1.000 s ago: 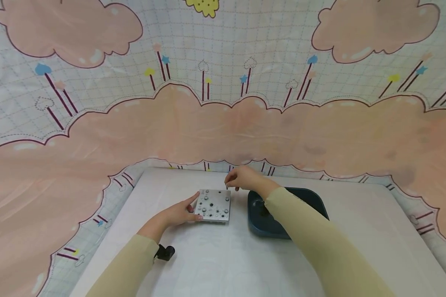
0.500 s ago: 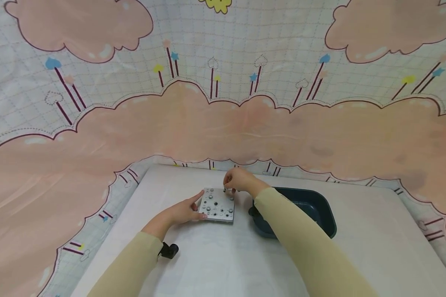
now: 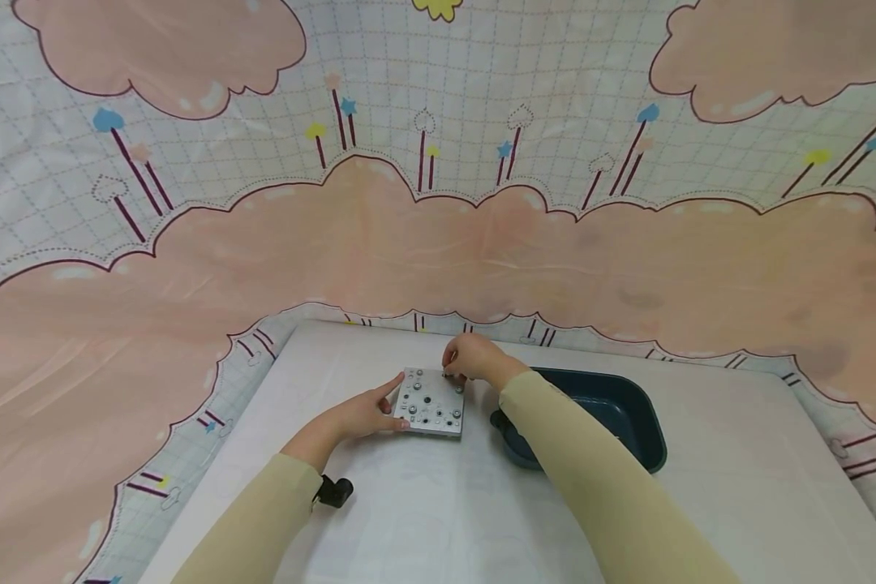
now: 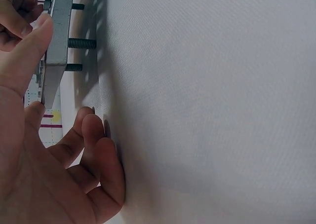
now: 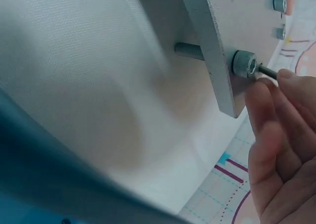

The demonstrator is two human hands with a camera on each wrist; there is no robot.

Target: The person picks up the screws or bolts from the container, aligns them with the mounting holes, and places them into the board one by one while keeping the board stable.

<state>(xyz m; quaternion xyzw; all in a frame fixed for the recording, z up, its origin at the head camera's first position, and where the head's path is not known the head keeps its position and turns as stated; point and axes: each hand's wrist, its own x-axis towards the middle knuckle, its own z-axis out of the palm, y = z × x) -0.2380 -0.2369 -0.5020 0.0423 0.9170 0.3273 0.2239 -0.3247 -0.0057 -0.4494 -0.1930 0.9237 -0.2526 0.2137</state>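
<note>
In the head view, a square metal plate (image 3: 441, 397) set with several bolts and holes sits on the white table. My left hand (image 3: 361, 415) grips its left side, thumb at the near corner and index finger at the far corner. Bolt shanks (image 4: 82, 43) stick out below the plate in the left wrist view, above the table. My right hand (image 3: 478, 359) is over the plate's far right part. Between thumb and finger it pinches a small screw (image 5: 267, 72), its end beside a socket-head bolt (image 5: 243, 63); the screw's head is hidden by the fingers.
A dark blue tray (image 3: 660, 438) stands right of the plate, partly under the right forearm. A black wrist camera (image 3: 333, 491) hangs at the left cuff. Behind the table (image 3: 737, 454) rises a cloud-patterned cloth (image 3: 482, 251).
My right hand has come down from beyond the plate's far edge onto its far right part with the small screw. The left hand keeps its grip. The head view has shifted slightly.
</note>
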